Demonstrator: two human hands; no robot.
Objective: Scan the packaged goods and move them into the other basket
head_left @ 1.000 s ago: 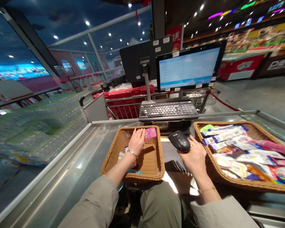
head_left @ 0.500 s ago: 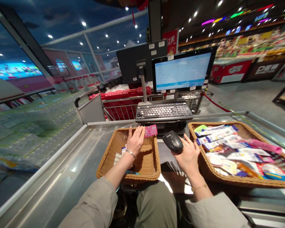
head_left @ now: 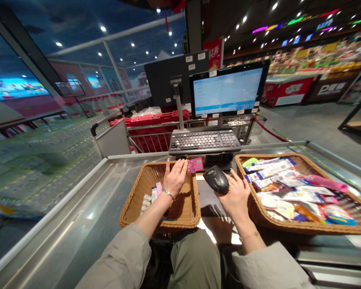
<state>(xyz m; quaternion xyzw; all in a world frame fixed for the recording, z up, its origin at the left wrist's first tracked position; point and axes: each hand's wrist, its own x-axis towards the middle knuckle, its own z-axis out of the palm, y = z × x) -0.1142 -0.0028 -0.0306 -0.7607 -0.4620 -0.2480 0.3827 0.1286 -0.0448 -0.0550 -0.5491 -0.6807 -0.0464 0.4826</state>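
Over the left wicker basket [head_left: 124,204], my left hand [head_left: 175,176] is closed on a flat pink packet [head_left: 195,165] that sticks out past the basket's far right rim. Under my left forearm, a few small items lie in that basket, among them a white blister-like pack [head_left: 145,204]. My right hand [head_left: 235,197] grips a black handheld barcode scanner [head_left: 216,179], its head turned toward the pink packet. The scanner's handle is hidden by my fingers. Beside my right hand stands the right wicker basket [head_left: 303,230], full of packaged goods such as white-and-blue wrapped sticks [head_left: 269,170] and a pink tube-shaped item [head_left: 327,183].
A black keyboard [head_left: 204,140] sits behind the baskets, below a lit monitor [head_left: 228,92]. The metal counter [head_left: 87,212] stretches to the left. Beyond it are a shopping cart with red contents [head_left: 156,120] and stacked bottle packs [head_left: 48,156].
My left hand has moved slightly right with the pink packet, toward the scanner. More of the small items in the left basket now shows. The whole view has shifted a little.
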